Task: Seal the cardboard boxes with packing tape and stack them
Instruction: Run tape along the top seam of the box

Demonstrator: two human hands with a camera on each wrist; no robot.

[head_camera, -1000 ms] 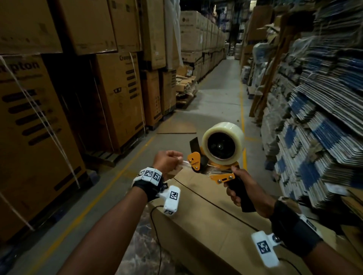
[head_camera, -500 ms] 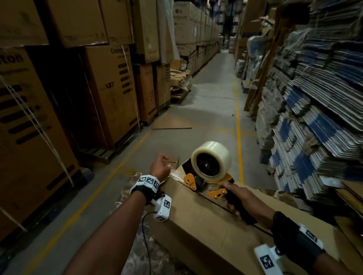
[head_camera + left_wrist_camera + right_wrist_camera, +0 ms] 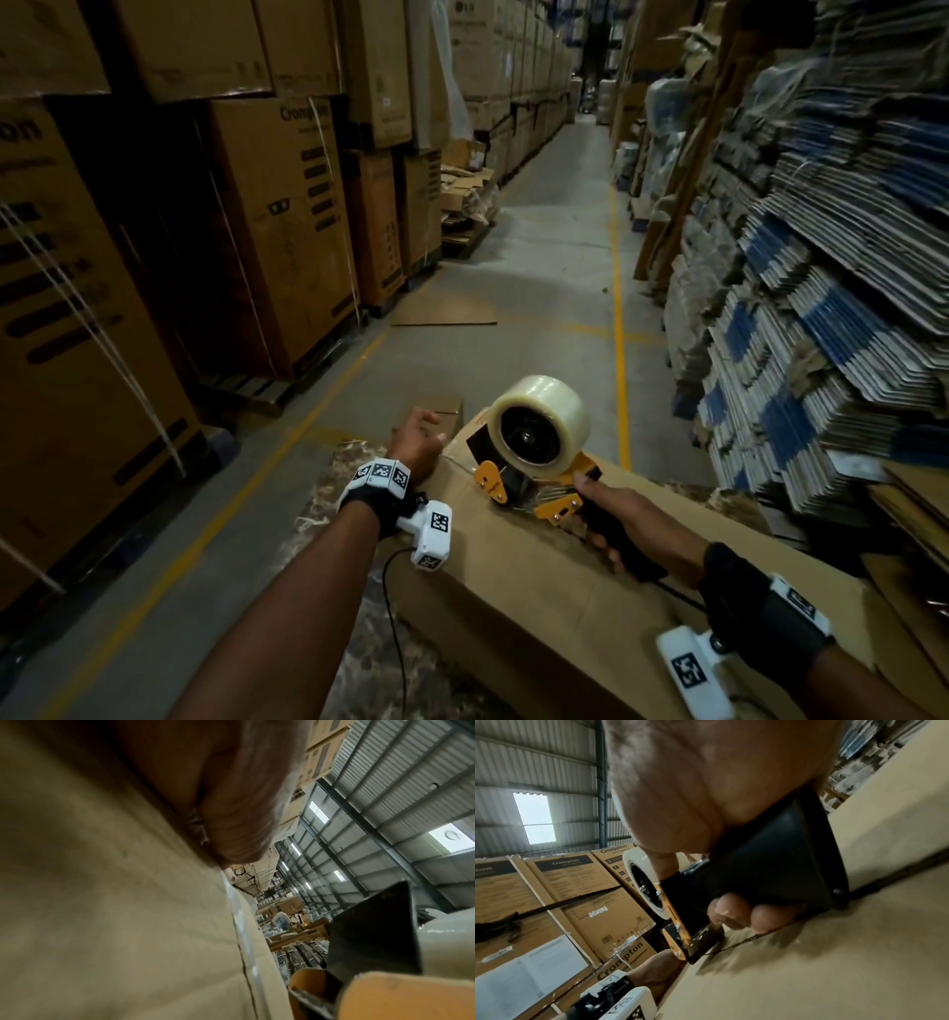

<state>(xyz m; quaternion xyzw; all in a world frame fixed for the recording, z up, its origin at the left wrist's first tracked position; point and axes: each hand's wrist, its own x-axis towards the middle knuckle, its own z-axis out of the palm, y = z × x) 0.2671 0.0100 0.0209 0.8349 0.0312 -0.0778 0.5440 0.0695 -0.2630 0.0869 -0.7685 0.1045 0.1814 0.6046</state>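
a long brown cardboard box (image 3: pixel 554 606) is lying flat in a warehouse aisle, its centre seam running lengthwise. an orange-and-black handheld tape dispenser (image 3: pixel 534 478) loaded with a fat roll of clear packing tape (image 3: pixel 542 419) is set down at the far end of the box, nose on the seam. the right hand (image 3: pixel 624 524) is wrapped tight around the black handle, thumb up near the orange frame. the left hand (image 3: pixel 418 444) is at the box's far end edge beside the dispenser, apparently pressing the tape start down over the edge; whether its fingers are curled or flat cannot be told, as they are hidden behind the hand and the left wrist view is mostly palm and cardboard. a strip of clear tape (image 3: pixel 244 939) is seen along the box in that view.

risks, judged: the tape start could peel off if the left hand is lifted before the pull is made, since little tape is stuck yet. the run could drift off the seam if the dispenser is dragged at an angle, leaving the flaps partly open. wrinkles or bubbles are likely if the nose is lifted mid-pull. the box is long, so the reach may run out.

surface and room: the box rests on a mottled brown sheet (image 3: pixel 359 668) over the grey concrete floor (image 3: pixel 554 288) with yellow lines (image 3: pixel 619 329). tall stacked printed cartons (image 3: pixel 277 226) are on the left, bundles of flattened blue-and-white cartons (image 3: pixel 821 288) on the right. a corrugated metal roof (image 3: pixel 539 760) with skylights is overhead.
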